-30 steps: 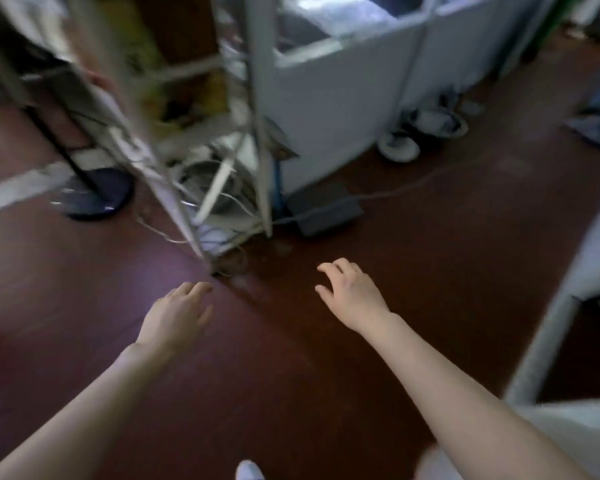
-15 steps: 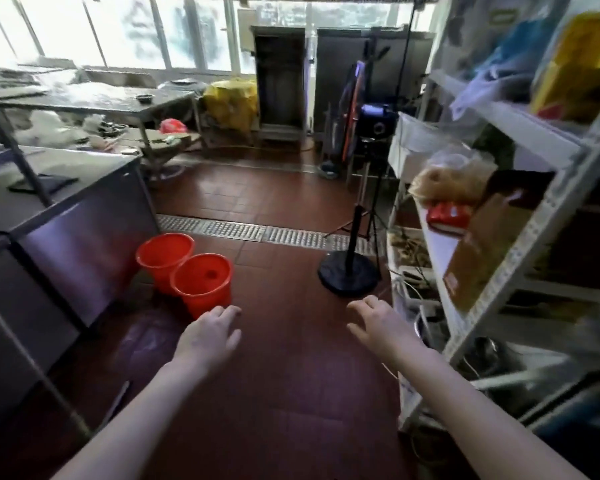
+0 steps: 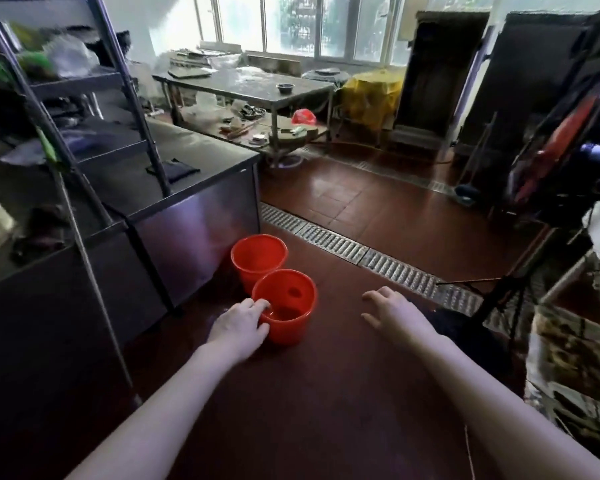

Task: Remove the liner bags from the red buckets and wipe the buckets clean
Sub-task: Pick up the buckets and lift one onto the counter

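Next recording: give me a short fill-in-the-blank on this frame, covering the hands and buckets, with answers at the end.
1. The near bucket and the far bucket are both ___ in colour.
2. The left hand has its grip on the near bucket's ___.
3. The right hand, fingers spread above the floor, holds ___.
4. The bucket closer to the drain grate is the ___ one.

Missing words: red; rim; nothing; far.
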`<act>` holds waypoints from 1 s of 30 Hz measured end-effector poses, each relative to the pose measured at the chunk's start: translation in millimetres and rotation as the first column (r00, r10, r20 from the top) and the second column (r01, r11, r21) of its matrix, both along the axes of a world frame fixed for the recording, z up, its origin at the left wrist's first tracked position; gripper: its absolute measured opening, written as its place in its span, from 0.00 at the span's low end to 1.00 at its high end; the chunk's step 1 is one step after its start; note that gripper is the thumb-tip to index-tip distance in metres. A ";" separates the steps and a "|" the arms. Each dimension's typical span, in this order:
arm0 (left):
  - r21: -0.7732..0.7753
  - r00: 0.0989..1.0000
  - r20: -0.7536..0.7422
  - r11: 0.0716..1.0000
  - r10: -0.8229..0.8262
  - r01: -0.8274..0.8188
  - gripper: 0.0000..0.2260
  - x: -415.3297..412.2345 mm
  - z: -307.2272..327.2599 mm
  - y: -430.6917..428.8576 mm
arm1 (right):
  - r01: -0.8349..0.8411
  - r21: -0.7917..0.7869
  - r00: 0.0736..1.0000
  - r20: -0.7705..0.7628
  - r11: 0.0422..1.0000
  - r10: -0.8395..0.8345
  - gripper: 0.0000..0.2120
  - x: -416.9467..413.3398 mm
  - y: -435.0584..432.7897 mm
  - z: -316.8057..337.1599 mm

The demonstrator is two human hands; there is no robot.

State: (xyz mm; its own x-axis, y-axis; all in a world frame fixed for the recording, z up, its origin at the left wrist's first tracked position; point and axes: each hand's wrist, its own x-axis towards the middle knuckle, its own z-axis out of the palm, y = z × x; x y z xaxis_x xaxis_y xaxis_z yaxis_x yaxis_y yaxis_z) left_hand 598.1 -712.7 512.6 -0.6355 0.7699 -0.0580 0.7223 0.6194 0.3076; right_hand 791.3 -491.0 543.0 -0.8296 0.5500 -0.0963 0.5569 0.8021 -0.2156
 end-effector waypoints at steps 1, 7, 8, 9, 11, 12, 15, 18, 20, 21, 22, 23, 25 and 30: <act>-0.001 1.000 0.013 1.000 0.019 -0.019 0.18 -19.9 -6.4 12.9 | -0.020 -0.009 1.000 0.002 1.000 0.020 0.21 -24.0 15.8 -5.2; 0.024 0.990 0.107 0.995 0.095 -0.098 0.16 -150.9 -60.8 99.8 | -0.063 -0.052 0.997 0.050 0.997 0.066 0.21 -168.8 113.1 -57.6; 0.018 0.985 0.135 0.994 0.109 -0.112 0.16 -170.9 -71.1 113.5 | -0.054 -0.074 0.995 0.075 0.996 0.059 0.21 -191.6 129.5 -67.8; 0.011 0.977 0.171 0.992 0.125 -0.129 0.15 -189.6 -81.2 126.3 | -0.041 -0.101 0.993 0.104 0.994 0.051 0.21 -213.3 145.3 -77.6; -0.008 0.956 0.245 0.987 0.159 -0.162 0.14 -221.1 -100.0 148.7 | -0.003 -0.160 0.989 0.148 0.987 0.027 0.21 -250.1 172.9 -96.1; -0.028 0.949 0.266 0.985 0.169 -0.168 0.14 -235.9 -108.8 159.9 | 0.019 -0.179 0.987 0.160 0.984 0.010 0.20 -266.2 185.7 -104.6; -0.100 0.924 0.322 0.978 0.207 -0.184 0.15 -273.9 -132.1 193.9 | 0.061 -0.240 0.975 0.222 0.969 -0.006 0.20 -306.7 221.8 -132.7; -0.149 0.894 0.370 0.966 0.253 -0.212 0.15 -302.4 -155.7 227.0 | 0.071 -0.289 0.958 0.288 0.955 0.016 0.20 -339.9 255.9 -160.7; -0.184 0.876 0.382 0.953 0.296 -0.242 0.15 -322.4 -175.8 247.8 | 0.065 -0.309 0.946 0.321 0.949 0.040 0.20 -366.1 283.3 -183.2; -0.202 0.863 0.384 0.942 0.328 -0.268 0.16 -331.8 -188.1 256.8 | 0.058 -0.318 0.940 0.337 0.946 0.055 0.21 -380.0 298.1 -196.5; -0.222 0.849 0.381 0.928 0.365 -0.299 0.16 -341.3 -201.9 265.2 | 0.053 -0.327 0.935 0.349 0.944 0.068 0.21 -394.6 312.5 -211.5; -0.242 0.832 0.379 0.912 0.404 -0.332 0.16 -350.3 -216.7 273.5 | 0.051 -0.338 0.930 0.359 0.940 0.079 0.21 -408.7 326.0 -228.1; -0.271 0.783 0.385 0.871 0.489 -0.411 0.16 -366.9 -249.6 289.7 | 0.039 -0.361 0.923 0.371 0.932 0.105 0.21 -435.1 349.7 -265.1; -0.385 0.665 0.440 0.796 0.604 -0.468 0.17 -392.4 -351.3 322.7 | 0.008 -0.413 0.876 0.441 0.911 0.193 0.21 -487.5 388.0 -379.9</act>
